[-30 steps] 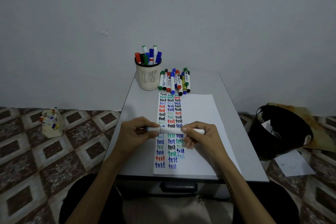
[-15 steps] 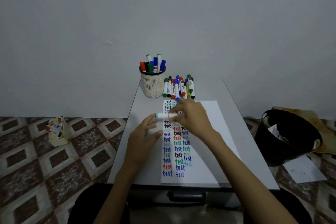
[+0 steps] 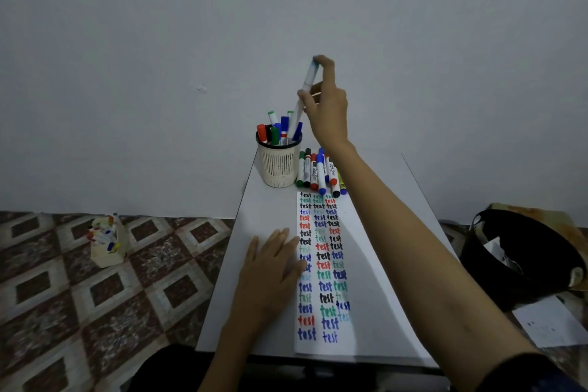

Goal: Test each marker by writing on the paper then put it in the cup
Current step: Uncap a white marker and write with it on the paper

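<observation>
1 white marker (image 3: 304, 95) with a light blue cap is up above the cup (image 3: 278, 162), pinched in the right hand (image 3: 327, 105) by thumb and fingertips, tilted, its lower end down among the markers standing in the cup. The cup is a cream mesh holder with a dark rim, at the table's far left. The left hand (image 3: 270, 270) lies flat, fingers together, on the table at the paper's (image 3: 366, 264) left edge.

i sit in a plain room of a home: bare white wall (image 3: 159, 41) at twelve o'clock, patterned tile floor (image 3: 95, 296) at nine, small grey table (image 3: 264, 216) ahead, black bin (image 3: 525, 264) at three.
</observation>
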`<state>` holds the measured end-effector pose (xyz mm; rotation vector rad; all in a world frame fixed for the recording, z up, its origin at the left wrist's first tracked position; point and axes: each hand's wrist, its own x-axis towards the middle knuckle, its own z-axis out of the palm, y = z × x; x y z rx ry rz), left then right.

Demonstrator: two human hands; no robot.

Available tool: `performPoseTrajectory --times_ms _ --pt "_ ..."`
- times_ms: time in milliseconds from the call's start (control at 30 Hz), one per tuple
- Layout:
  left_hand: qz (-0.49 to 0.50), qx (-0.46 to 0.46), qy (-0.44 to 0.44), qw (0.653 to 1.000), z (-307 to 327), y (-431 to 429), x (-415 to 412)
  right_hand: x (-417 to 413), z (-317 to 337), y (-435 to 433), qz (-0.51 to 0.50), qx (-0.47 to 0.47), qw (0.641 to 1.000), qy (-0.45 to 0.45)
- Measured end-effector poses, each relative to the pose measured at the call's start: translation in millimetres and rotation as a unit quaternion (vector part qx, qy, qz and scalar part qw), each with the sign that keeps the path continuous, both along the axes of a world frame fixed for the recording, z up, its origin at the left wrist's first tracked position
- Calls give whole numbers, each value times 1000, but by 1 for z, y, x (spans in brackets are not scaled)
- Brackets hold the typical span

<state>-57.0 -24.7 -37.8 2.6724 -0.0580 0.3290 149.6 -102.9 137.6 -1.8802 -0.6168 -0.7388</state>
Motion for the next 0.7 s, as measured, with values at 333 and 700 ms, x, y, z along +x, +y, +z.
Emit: performPoseTrajectory --times_ms 333,700 --pt "4 -5 6 1000 -1 1 2 13 -63 18 -58 -182 982 10" --pt "-1 -12 -5 1000 -3 3 3 34 -111 -56 -185 -226 920 261"
